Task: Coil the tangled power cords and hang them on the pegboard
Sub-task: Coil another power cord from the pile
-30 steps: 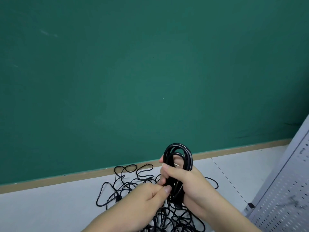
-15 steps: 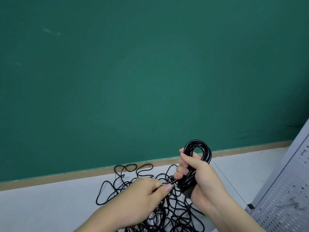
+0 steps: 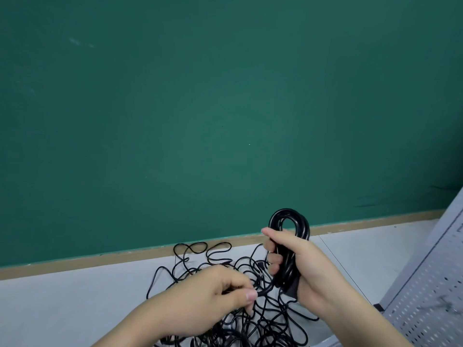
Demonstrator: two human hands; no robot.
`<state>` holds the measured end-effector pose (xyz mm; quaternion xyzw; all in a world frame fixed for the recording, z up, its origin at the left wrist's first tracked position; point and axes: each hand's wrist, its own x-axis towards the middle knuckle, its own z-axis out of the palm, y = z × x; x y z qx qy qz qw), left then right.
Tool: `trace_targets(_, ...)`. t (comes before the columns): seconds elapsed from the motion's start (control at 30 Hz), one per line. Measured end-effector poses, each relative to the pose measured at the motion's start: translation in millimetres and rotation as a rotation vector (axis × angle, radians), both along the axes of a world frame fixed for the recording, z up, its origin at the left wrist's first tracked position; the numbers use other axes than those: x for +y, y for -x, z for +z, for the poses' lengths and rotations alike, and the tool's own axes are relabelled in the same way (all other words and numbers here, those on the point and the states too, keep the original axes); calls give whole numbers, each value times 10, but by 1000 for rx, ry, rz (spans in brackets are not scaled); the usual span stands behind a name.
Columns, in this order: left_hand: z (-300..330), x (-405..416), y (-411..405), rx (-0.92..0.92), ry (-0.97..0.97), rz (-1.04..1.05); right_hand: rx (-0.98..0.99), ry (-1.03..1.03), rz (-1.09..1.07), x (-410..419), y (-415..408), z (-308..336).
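Black rubber-sheathed power cord wound into a tight oval coil (image 3: 288,241) sits clamped upright in the right hand's (image 3: 308,269) closed grip, while below-left of it the left hand (image 3: 213,294) pinches the trailing strand, likely to feed slack from the tangled black pile (image 3: 225,284) on the pale grey surface (image 3: 75,301).

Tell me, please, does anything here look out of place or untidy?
Yes: a heap of tangled cords sprawls over the white floor. Only one coiled cord is bundled, gripped by the right hand; the left hand pinches its loose end.
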<state>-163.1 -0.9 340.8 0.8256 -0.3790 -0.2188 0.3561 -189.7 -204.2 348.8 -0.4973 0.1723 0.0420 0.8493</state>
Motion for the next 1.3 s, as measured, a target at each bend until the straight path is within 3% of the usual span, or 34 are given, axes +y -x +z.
trace_targets(0.2,84,29,3,134,219,1,-65,54,255,9,64,32)
trace_targets(0.37,145,-28,-7,192,285,45,-196,317,449,125,126,43)
trace_targets(0.53,139,75,-82,62,113,81,-290,497,693,162,182,117)
trace_targets(0.67,147,209,-182,4,136,190,-277,647,758,146,178,113)
trace_targets(0.93,144,198,-131,166,124,128,-151,992,845,253,178,47)
trace_targets(1.3,163,187,-92,106,159,225,-75,697,950,282,187,98)
